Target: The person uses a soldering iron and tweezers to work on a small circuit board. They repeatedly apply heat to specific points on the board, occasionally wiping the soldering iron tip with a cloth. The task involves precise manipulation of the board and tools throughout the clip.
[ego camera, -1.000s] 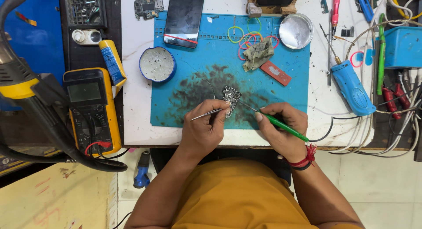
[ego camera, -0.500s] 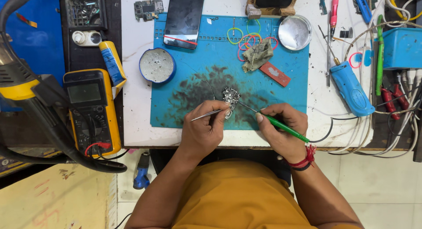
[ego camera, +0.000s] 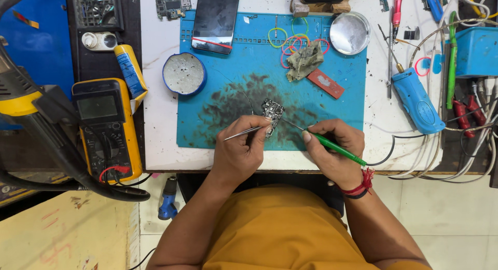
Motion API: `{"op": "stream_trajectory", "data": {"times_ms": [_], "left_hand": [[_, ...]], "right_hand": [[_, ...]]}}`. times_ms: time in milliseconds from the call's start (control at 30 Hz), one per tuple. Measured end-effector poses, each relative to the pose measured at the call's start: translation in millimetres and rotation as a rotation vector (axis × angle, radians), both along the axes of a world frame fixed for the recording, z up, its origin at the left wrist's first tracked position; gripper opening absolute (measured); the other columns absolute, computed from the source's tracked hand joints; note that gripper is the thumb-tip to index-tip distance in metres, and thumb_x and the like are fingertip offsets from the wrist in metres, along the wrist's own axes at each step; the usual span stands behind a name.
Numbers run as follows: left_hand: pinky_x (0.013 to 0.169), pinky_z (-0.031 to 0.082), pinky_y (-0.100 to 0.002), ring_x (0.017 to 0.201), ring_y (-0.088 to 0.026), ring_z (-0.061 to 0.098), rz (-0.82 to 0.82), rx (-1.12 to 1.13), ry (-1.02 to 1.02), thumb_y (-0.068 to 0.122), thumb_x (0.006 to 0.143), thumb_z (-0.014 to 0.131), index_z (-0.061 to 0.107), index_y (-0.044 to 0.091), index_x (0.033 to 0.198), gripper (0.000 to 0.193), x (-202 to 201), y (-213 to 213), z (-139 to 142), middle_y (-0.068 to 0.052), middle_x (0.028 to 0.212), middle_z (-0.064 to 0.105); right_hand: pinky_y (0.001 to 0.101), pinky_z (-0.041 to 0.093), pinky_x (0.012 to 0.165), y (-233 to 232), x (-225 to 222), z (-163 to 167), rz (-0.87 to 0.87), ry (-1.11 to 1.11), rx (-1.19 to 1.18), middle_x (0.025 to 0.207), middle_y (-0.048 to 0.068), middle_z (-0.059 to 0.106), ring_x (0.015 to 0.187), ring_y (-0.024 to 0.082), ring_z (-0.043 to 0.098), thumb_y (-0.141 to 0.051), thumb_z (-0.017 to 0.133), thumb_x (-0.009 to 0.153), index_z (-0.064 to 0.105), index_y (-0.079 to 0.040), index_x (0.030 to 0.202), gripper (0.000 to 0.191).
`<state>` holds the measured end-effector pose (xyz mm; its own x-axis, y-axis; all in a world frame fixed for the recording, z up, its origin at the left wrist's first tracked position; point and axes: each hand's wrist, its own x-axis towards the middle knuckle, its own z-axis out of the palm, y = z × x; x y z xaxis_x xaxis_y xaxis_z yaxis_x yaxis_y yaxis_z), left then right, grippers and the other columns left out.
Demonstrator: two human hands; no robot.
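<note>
Left hand (ego camera: 239,151): grip pinched on metal tweezers (ego camera: 245,132), tips at the circuit board (ego camera: 272,112).
Right hand (ego camera: 334,148): grip closed around green-handled soldering iron (ego camera: 332,145), tip touching board.
Board: on stained blue mat (ego camera: 233,101), desk centre.

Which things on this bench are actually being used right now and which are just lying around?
In use:
left hand with tweezers
right hand with the green-handled iron
small circuit board between them
blue mat beneath

Lying about:
phone
yellow meter
round blue tin
metal lid
rubber bands
crumpled cloth
blue tool
</note>
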<state>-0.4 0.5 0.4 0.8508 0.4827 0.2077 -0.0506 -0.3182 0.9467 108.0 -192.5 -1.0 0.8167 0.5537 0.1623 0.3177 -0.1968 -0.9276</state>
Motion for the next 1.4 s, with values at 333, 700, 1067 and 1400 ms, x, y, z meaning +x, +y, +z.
{"op": "stream_trajectory", "data": {"times_ms": [333, 700, 1067, 1400], "left_hand": [[0.063, 0.056, -0.027, 0.074, -0.015, 0.073, 0.032, 0.021, 0.017, 0.003, 0.098, 0.071, 0.066, 0.004, 0.107, 0.010, -0.1, -0.4, -1.1, -0.009, 0.095, 0.074], [0.062, 0.055, -0.027, 0.072, -0.015, 0.071, 0.040, 0.032, 0.012, 0.003, 0.097, 0.071, 0.065, 0.004, 0.106, 0.010, 1.3, 0.2, -0.3, -0.010, 0.093, 0.074], [0.063, 0.054, -0.028, 0.072, -0.016, 0.071, 0.035, 0.015, 0.031, 0.003, 0.097, 0.070, 0.066, 0.004, 0.106, 0.010, 1.7, 0.9, -0.5, -0.010, 0.092, 0.074], [0.062, 0.054, -0.028, 0.072, -0.016, 0.072, 0.032, 0.021, 0.031, 0.003, 0.097, 0.070, 0.066, 0.004, 0.106, 0.011, 0.9, 0.6, -1.3, -0.009, 0.091, 0.074]], "right_hand": [[0.0200, 0.046, 0.061, 0.1, -0.3, 0.0, 0.002, -0.023, -0.015, 0.081, 0.003, 0.070, 0.068, 0.004, 0.059, 0.001, 0.076, 0.091, 0.067, 0.001, 0.098, 0.012], [0.0199, 0.046, 0.062, 0.2, 0.3, -0.7, -0.025, 0.001, -0.010, 0.081, 0.002, 0.069, 0.070, 0.003, 0.059, 0.000, 0.076, 0.091, 0.067, 0.001, 0.099, 0.012], [0.0192, 0.046, 0.062, 0.5, 0.0, -0.1, -0.020, 0.001, -0.017, 0.081, 0.002, 0.069, 0.069, 0.003, 0.059, 0.001, 0.075, 0.092, 0.067, 0.001, 0.099, 0.011], [0.0195, 0.046, 0.064, -0.1, -0.4, -2.2, -0.045, 0.009, -0.016, 0.084, 0.002, 0.069, 0.072, 0.004, 0.059, 0.000, 0.075, 0.093, 0.067, 0.002, 0.101, 0.012]]}}
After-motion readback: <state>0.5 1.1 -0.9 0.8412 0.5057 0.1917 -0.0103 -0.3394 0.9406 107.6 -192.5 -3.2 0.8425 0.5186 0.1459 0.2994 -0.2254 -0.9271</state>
